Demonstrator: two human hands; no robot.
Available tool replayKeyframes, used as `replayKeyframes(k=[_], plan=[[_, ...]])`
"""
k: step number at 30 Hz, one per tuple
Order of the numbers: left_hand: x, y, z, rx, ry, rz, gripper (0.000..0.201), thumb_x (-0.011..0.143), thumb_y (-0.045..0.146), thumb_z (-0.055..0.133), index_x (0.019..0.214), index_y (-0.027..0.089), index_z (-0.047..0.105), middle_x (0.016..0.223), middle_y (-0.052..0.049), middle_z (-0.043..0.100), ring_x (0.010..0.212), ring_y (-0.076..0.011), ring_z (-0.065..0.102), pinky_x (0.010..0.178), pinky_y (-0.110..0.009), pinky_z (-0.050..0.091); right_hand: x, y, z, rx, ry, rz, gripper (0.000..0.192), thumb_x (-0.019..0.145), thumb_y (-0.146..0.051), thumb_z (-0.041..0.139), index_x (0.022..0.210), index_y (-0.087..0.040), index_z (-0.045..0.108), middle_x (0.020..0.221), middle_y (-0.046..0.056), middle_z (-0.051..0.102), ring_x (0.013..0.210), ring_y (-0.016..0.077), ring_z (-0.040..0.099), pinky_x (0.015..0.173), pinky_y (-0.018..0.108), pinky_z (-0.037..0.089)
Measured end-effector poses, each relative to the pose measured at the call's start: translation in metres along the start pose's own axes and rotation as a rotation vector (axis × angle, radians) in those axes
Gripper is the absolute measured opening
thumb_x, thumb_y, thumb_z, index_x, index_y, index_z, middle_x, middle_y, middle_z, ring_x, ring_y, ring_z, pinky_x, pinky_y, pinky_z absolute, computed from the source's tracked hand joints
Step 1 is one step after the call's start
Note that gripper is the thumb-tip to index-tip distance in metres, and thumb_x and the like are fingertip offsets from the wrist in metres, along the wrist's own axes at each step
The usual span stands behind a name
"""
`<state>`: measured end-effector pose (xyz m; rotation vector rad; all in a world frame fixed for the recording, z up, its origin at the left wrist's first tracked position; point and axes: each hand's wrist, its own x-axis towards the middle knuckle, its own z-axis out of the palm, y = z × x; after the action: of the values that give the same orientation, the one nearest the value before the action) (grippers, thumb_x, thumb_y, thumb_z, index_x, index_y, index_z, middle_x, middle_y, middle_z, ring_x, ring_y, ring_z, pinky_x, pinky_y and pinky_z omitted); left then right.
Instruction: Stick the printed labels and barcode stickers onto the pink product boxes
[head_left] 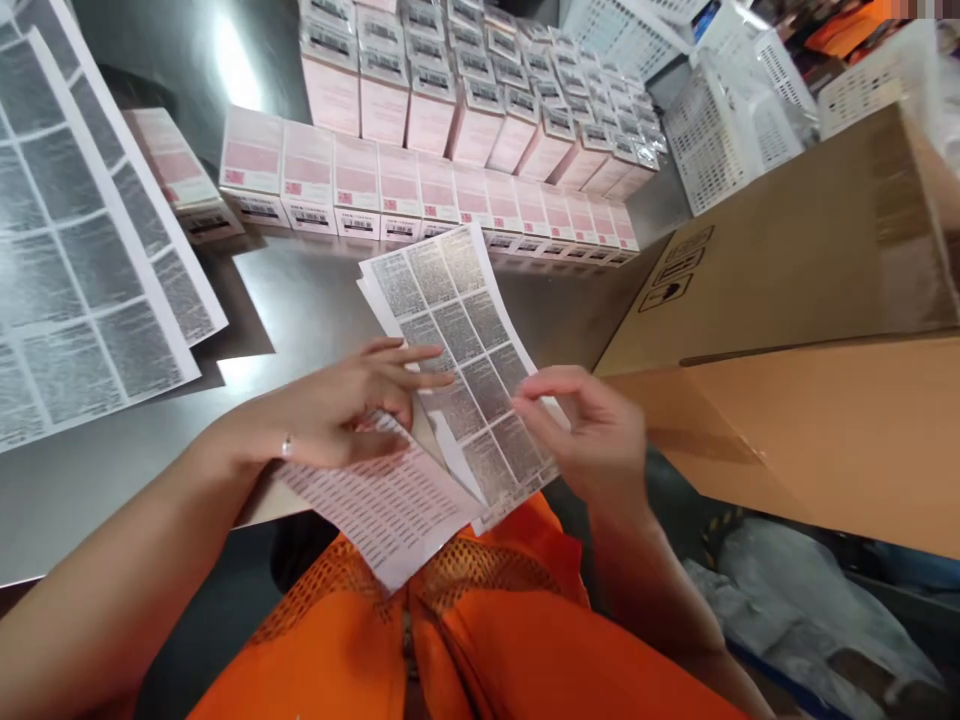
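A sheet of grey printed labels (487, 350) lies slanted in front of me at the table edge, with another sheet's edge showing under it. My left hand (352, 405) rests over the sheets, its index and middle fingers stretched onto the grey labels. Beneath its thumb is a sheet of small pink labels (397, 510), which hangs past the edge above my lap. My right hand (592, 430) is closed in a pinch, thumb and index fingertips together at the right side of the grey label sheet. Whatever is between those fingertips is too small to make out.
A row of small pink-and-white boxes (356, 185) stands behind the sheets, with wrapped boxes (465, 110) in rows beyond. Larger label sheets (75, 260) lie at left on the metal table (315, 290). An open cardboard carton (780, 260) and white plastic baskets (720, 140) stand at right.
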<state>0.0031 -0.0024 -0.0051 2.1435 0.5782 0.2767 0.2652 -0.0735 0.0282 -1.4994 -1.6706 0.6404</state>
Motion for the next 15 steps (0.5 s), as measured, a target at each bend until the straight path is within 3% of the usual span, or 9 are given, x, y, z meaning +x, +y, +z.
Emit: replayKeyframes(k=[2, 4, 10, 15], plan=[[0.002, -0.003, 0.005, 0.088, -0.122, 0.107, 0.013, 0.086, 0.023, 0.06, 0.078, 0.023, 0.07, 0.15, 0.0, 0.053, 0.15, -0.0273, 0.029, 0.125, -0.054, 0.001, -0.004, 0.018, -0.021, 0.125, 0.081, 0.17, 0.021, 0.076, -0.023, 0.08, 0.094, -0.027, 0.07, 0.084, -0.002, 0.073, 0.08, 0.0162, 0.067, 0.078, 0.033, 0.053], [0.003, -0.007, 0.01, 0.152, -0.168, 0.106, 0.016, 0.089, 0.025, 0.057, 0.079, 0.023, 0.068, 0.152, 0.0, 0.051, 0.15, -0.0244, 0.031, 0.125, -0.051, -0.006, -0.01, 0.033, -0.033, 0.211, 0.112, 0.286, 0.03, 0.07, -0.027, 0.084, 0.096, -0.027, 0.068, 0.081, -0.002, 0.072, 0.078, 0.0162, 0.067, 0.076, 0.032, 0.054], [0.0, -0.022, 0.008, 0.279, -0.061, 0.019, 0.02, 0.091, 0.032, 0.055, 0.08, 0.024, 0.07, 0.15, 0.0, 0.053, 0.146, -0.0245, 0.038, 0.125, -0.048, -0.008, -0.034, 0.042, -0.028, 0.304, 0.0, 0.528, 0.034, 0.07, -0.032, 0.081, 0.095, -0.025, 0.059, 0.075, -0.003, 0.07, 0.069, 0.0135, 0.064, 0.067, 0.027, 0.049], [-0.003, -0.031, 0.001, 0.254, -0.055, -0.011, 0.023, 0.09, 0.033, 0.055, 0.075, 0.024, 0.069, 0.151, 0.0, 0.052, 0.147, -0.0279, 0.037, 0.124, -0.052, -0.005, -0.041, 0.041, -0.016, 0.293, -0.224, 0.562, 0.037, 0.076, -0.031, 0.075, 0.102, -0.025, 0.05, 0.075, -0.006, 0.067, 0.061, 0.0112, 0.055, 0.059, 0.025, 0.042]])
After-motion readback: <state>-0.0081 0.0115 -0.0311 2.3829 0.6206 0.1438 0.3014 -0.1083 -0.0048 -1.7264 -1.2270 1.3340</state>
